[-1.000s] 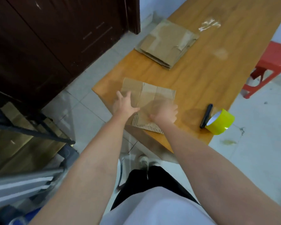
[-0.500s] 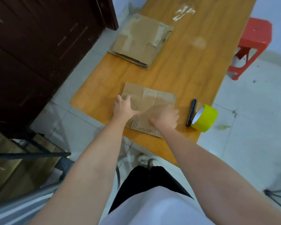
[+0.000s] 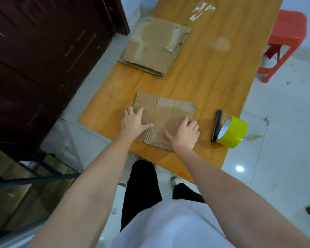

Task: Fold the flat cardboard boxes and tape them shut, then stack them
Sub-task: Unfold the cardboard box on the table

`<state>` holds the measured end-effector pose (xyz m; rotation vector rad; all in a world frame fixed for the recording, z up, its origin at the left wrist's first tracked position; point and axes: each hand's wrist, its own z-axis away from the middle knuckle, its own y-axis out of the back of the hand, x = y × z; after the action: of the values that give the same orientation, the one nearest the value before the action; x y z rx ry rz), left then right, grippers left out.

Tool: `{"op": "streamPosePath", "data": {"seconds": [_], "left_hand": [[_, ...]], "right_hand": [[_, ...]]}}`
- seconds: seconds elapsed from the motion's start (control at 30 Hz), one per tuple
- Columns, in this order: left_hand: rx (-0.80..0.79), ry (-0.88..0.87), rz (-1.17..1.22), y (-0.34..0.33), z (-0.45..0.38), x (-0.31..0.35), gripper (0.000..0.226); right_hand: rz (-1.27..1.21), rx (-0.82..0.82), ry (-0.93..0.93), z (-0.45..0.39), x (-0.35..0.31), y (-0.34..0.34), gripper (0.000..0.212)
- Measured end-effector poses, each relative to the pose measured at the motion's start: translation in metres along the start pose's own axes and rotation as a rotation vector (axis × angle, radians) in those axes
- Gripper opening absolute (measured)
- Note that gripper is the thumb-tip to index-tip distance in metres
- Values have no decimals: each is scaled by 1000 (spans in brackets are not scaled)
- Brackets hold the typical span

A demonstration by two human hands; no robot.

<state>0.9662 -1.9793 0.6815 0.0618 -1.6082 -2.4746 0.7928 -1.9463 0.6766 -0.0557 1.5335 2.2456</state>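
Right now both hands lie flat on the flat cardboard box (image 3: 166,117), fingers spread and straight, grasping nothing. The left hand (image 3: 132,120) presses the left part of the sheet, thumb pointing inward; the right hand (image 3: 184,134) presses the near right corner. Neither thumb appears to be hooked under an edge, though the near edge is partly hidden by the wrists.

To open the box well, I judge the fingers should slip between the two layers at the near fluted edge, one hand pinning the lower layer while the other lifts the upper one, so the creases square up rather than buckle.

The sheet is brown corrugated board, lying flat near the front end of the wooden table (image 3: 213,74), with fold lines visible across it and a shiny patch that may be old tape. Its near edge shows the open flutes.

Just right of it lie a black pen-like tool (image 3: 216,125) and a yellow tape roll (image 3: 233,132), touching or nearly so. Farther along the table, well apart, rests a stack of flat boxes (image 3: 156,45) not yet folded.
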Motion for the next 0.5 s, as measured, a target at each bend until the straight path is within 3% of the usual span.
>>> {"op": "streamPosePath", "data": {"seconds": [0.13, 0.3, 0.5], "left_hand": [[78, -124, -27, -1, -13, -17, 84], [224, -424, -96, -17, -32, -35, 85], [213, -519, 49, -26, -50, -48, 78]], "right_hand": [[162, 68, 91, -6, -10, -7, 93], [273, 137, 329, -18, -16, -29, 74], [252, 105, 311, -20, -22, -40, 71]]}}
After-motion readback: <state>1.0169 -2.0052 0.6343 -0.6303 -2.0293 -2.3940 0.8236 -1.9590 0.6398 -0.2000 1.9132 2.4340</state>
